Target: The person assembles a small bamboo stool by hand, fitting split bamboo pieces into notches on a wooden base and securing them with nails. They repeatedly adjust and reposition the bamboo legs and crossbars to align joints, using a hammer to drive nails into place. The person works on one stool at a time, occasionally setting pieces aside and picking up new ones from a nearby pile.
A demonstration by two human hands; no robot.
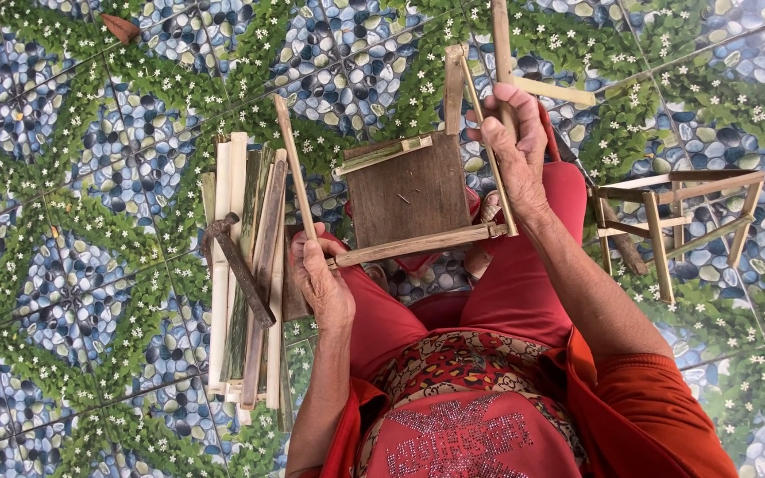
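Both hands are gripping a small bamboo frame point(418, 190) over the person's lap, keeping it raised off the tiled floor point(64, 106). Left hand point(322, 281) is closing around a thin bamboo stick point(296, 168) and the frame's lower rail, while right hand point(515, 146) is clasping the upright slats. Beside the left knee, a hammer point(236, 265) is lying across a bundle of bamboo strips point(245, 265), within reach; a finished frame point(675, 217) is sitting apart on the right.

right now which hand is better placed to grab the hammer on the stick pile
Left. The left hand sits right beside the hammer on the pile of bamboo strips, though it holds a stick. The right hand grips the frame, farther away.
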